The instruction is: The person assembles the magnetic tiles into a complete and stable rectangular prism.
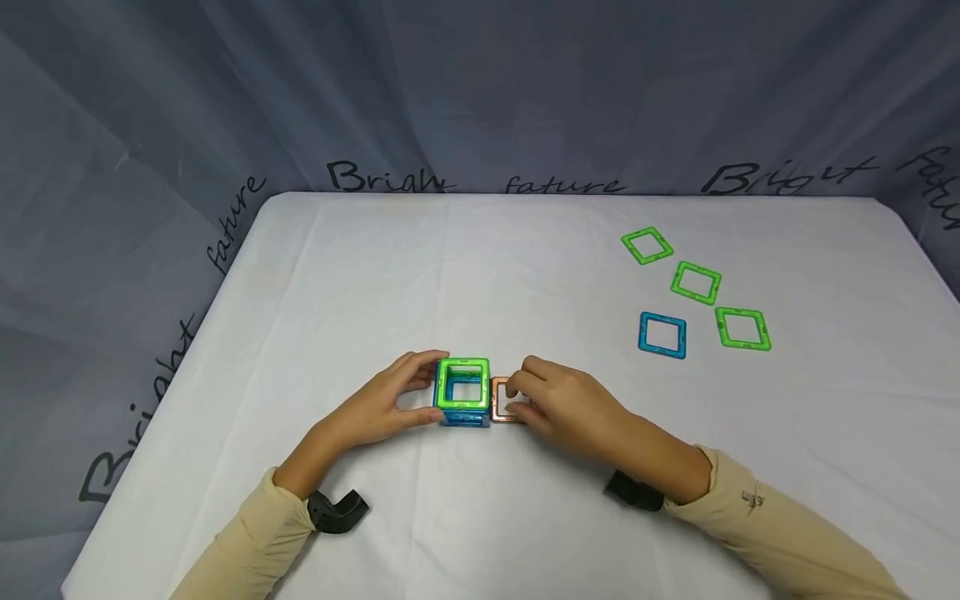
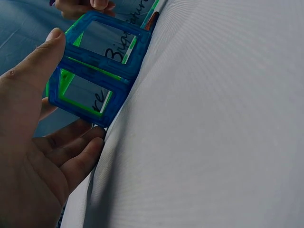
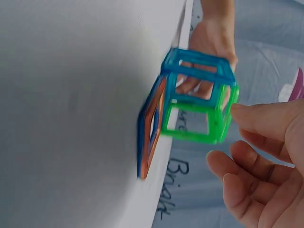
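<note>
A small cube of magnetic tiles (image 1: 463, 418), blue at the sides with green tiles at the top, stands on the white table. My left hand (image 1: 386, 400) grips its left side, thumb at the near corner and index finger at the far one. Flat against the cube's right side lies an orange square tile (image 1: 496, 402); a blue tile edge (image 3: 140, 152) shows along it in the right wrist view. My right hand (image 1: 573, 408) hovers over the orange tile with loosely bent fingers and hides part of it. Between the right thumb (image 3: 256, 118) and fingers nothing is held.
To the right on the table (image 1: 337, 275) lie a blue square tile (image 1: 662, 335) and three green ones, the farthest green tile (image 1: 647, 246) towards the back. A grey curtain (image 1: 480, 92) with handwriting hangs behind the table's edge. Dark bands (image 1: 337, 512) sit at both wrists.
</note>
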Available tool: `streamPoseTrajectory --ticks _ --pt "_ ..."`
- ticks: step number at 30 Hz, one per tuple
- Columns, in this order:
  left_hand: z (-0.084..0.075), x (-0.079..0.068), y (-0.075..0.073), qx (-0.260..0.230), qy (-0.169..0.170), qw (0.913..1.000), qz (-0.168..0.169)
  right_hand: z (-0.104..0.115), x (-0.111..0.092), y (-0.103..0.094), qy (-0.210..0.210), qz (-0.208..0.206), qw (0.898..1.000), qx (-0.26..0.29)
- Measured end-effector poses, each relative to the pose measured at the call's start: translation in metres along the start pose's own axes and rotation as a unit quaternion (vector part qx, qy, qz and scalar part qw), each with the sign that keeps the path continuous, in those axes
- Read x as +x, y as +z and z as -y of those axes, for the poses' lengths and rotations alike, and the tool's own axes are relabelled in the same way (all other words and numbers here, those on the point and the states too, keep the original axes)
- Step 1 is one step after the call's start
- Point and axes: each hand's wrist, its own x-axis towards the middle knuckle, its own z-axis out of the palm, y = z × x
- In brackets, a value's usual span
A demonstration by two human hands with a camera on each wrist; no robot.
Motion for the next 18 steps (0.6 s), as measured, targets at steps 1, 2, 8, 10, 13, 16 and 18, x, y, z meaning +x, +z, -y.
streamPoseTrajectory --ticks 1,2,8,10,13,16,18 --pt "0.000 0.000 0.000 0.000 0.000 1.0000 0.000 -0.002 -0.001 -0.001 0.002 -0.002 1.000 -0.001" --pt "0.000 0.000 0.000 -0.001 -0.001 1.0000 0.000 -0.004 -0.002 -0.002 0.005 -0.004 1.000 -0.003" --pt "0.000 -0.001 0.001 -0.002 0.000 1.0000 0.000 -0.015 -0.008 -0.004 0.023 -0.007 1.000 -0.009" --pt "0.000 -0.001 0.001 -0.002 0.000 1.0000 0.000 -0.018 -0.010 -0.003 0.027 -0.005 1.000 -0.014" --pt "0.000 -0.001 0.001 -0.002 0.000 1.0000 0.000 -0.023 -0.013 -0.003 0.032 0.001 0.999 -0.021" --pt "0.000 0.000 0.001 -0.001 -0.001 1.0000 0.001 -0.028 -0.016 -0.005 0.042 0.010 0.999 -0.026" --pt "0.001 -0.001 0.001 -0.001 -0.002 1.0000 0.001 -0.031 -0.016 -0.008 0.052 0.016 0.998 -0.028"
